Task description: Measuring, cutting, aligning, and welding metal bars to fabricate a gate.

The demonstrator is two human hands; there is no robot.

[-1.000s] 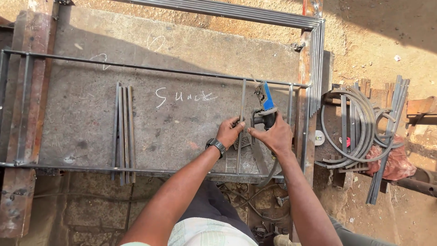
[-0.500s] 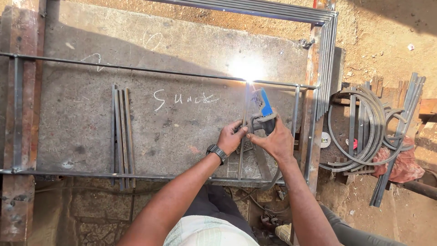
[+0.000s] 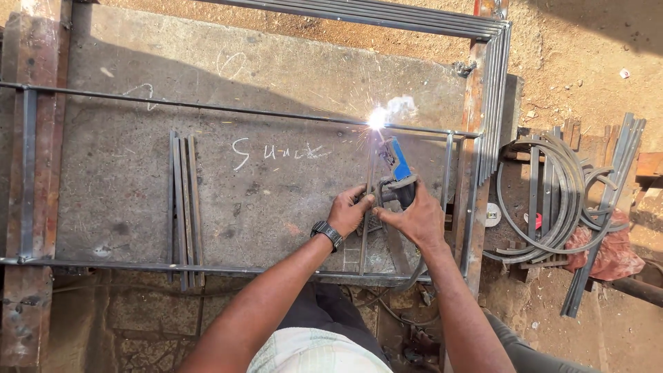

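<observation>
Arc burns at the bar's (image 3: 368, 200) top joint with the frame (image 3: 207, 108). Right hand (image 3: 414, 217) grips the holder (image 3: 397, 166); left hand (image 3: 349, 211) pinches the bar. Bottom joint looks unwelded; 4 bars (image 3: 182, 207) lie left of the bar, loose.

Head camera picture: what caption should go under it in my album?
Right hand touches a blue electrode holder to a sparking steel frame; left hand steadies.

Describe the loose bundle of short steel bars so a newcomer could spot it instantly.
On the grey steel worktable, look left of the chalk scribble. The bundle of short steel bars lies there, pointing away from the person; unlike the welded frame rods, it lies loose and unattached.
</observation>
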